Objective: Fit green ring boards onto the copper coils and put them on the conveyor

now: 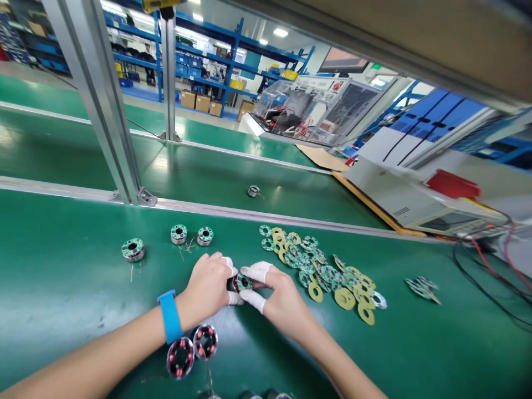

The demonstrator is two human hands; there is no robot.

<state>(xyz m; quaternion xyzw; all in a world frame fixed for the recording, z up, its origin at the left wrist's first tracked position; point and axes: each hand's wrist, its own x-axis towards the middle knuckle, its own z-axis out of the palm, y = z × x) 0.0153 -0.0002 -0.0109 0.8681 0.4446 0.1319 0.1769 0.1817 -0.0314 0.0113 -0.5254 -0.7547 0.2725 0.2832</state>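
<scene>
Both my hands meet over the green table and hold one small round coil part with a green ring board on top. My left hand, with a blue wristband and white finger cots, grips its left side. My right hand, also with white finger cots, pinches its right side. To the right lies a heap of green and yellow ring boards. Two bare wound coils lie under my left wrist. Three finished coils with boards stand beyond my hands, one apart at the left and two together.
One more coil lies on the far belt behind the metal rail. A few ring boards lie apart at the right. A white device with a red part and its cables stand at the right. An aluminium post rises at the left.
</scene>
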